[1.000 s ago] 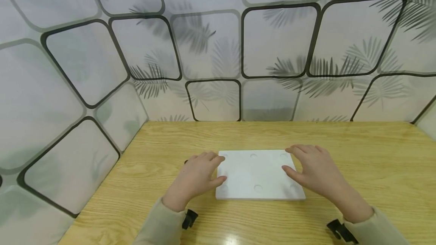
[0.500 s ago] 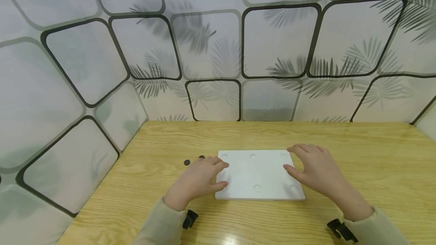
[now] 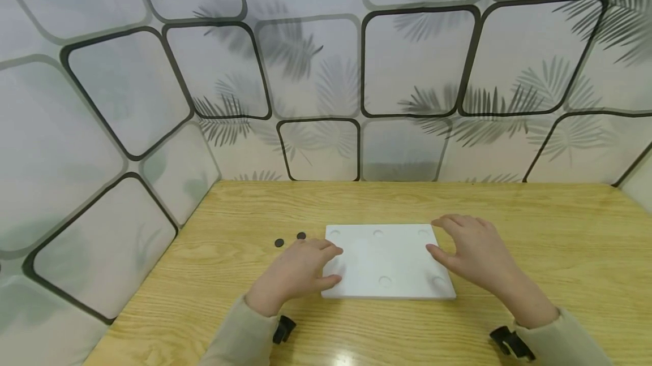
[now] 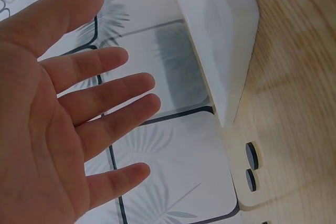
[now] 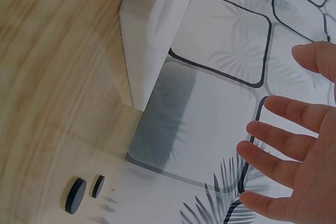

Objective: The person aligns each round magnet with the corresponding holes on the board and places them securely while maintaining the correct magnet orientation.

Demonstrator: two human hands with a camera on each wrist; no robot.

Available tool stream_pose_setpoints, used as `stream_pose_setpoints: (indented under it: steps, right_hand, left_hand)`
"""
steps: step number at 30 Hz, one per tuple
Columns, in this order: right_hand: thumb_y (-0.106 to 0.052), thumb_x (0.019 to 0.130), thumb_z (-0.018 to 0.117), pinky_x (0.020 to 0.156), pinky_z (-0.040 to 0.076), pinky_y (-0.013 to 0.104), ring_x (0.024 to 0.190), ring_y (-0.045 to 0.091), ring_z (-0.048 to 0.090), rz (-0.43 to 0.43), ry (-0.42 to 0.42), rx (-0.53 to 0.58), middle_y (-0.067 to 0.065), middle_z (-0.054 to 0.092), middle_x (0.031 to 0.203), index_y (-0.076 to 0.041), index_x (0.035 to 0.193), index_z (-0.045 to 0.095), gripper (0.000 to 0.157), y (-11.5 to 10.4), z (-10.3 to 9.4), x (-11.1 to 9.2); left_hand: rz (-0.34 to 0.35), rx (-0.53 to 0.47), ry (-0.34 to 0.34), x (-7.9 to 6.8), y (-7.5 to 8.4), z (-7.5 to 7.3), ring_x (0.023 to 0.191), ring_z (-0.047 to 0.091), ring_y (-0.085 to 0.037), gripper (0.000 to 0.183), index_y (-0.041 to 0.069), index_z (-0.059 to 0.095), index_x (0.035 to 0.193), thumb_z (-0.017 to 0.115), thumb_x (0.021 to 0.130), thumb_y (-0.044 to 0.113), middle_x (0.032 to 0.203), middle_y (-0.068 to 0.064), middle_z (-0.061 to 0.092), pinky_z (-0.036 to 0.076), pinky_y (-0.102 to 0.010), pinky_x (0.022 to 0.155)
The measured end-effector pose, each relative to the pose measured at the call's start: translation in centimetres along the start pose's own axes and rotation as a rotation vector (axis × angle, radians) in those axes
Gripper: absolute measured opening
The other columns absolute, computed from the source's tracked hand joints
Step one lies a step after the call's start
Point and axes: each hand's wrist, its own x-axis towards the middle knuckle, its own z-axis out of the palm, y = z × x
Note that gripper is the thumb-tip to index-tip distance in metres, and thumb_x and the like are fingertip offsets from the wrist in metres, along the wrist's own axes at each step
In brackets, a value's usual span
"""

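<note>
- Beige fabric sleeves come nearest, each with a small black clip by the cuff; a forearm held too low could scrape one along the table.
- Bare left hand: fingers spread apart, nothing between them, above the board's left edge. Lowering it carelessly could knock that edge askew.
- Bare right hand: fingers likewise apart and holding nothing, at the board's right edge. Uneven pressure from the two sides could slide or twist the board.
- White rectangular board with shallow round recesses, flat on the table between the hands.
- Two flat black round discs just beyond the left hand; a sweep of its fingers could scatter them. The right wrist view shows two more dark discs, probably hidden behind the right hand from above and as easily brushed.
- Yellowish wood-grain table, running back to a pale, leaf-patterned wall.
</note>
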Motion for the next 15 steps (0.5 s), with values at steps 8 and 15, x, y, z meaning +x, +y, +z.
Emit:
stream_pose_setpoints:
  steps: [8,15]
  right_hand:
    - [-0.028,0.073,0.068,0.074,0.038,0.056,0.093,0.033,0.055,0.006,-0.001,0.008,0.012,0.061,0.100,-0.003,0.102,0.062,0.039,0.04,-0.02,-0.09]
    - [-0.029,0.074,0.067,0.073,0.039,0.055,0.092,0.034,0.056,0.010,-0.006,0.003,0.013,0.061,0.100,-0.003,0.102,0.062,0.039,0.10,-0.02,-0.07]
  left_hand:
    - [0.019,-0.008,-0.031,-0.19,0.11,0.25,0.104,0.053,-0.017,0.046,0.008,0.057,0.116,0.059,0.082,0.039,0.114,-0.004,0.057,0.042,-0.037,0.087]
    - [-0.026,-0.031,-0.129,-0.10,0.48,0.34,0.107,0.051,-0.017,0.048,0.010,0.056,0.118,0.059,0.082,0.041,0.118,-0.004,0.055,0.041,-0.037,0.088]
